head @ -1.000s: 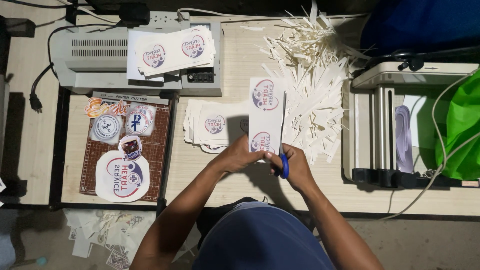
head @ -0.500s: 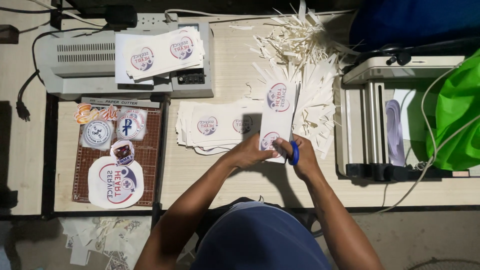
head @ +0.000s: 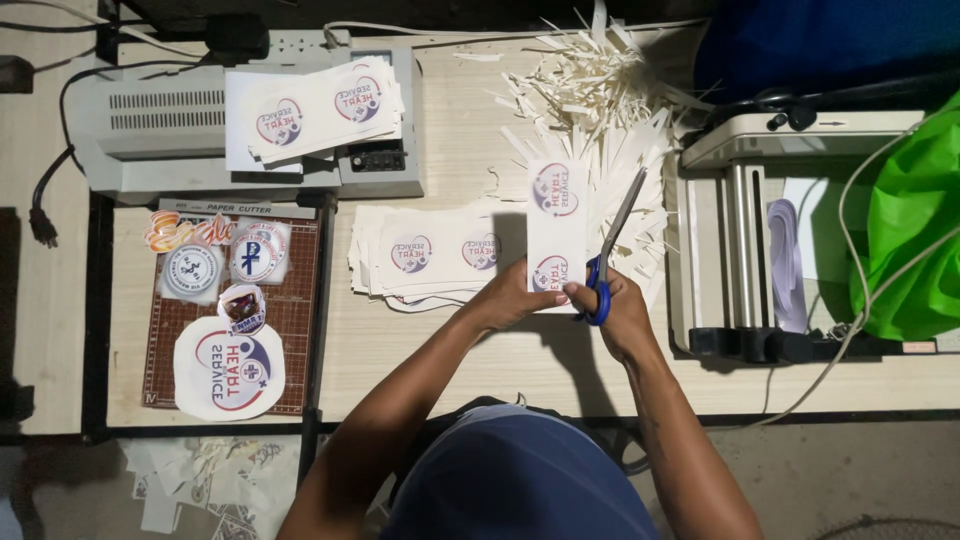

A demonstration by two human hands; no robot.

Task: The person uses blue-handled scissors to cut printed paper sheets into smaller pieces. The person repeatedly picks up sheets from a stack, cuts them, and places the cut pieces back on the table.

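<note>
My left hand pinches the near end of a white paper strip printed with two round logos. My right hand grips blue-handled scissors, their blades open along the strip's right edge and pointing away from me. Just left of the hands lies a fanned stack of printed logo sheets. Beyond the scissors is a heap of thin paper offcuts.
A grey laminator at the back left carries more printed sheets. A paper cutter board at the left holds cut-out stickers. A white machine and a green bag stand at the right. Paper scraps lie on the floor.
The strip and scissors have stayed over the same spot of the table. The scissor blades now show open alongside the strip's right edge. The view has shifted slightly.
</note>
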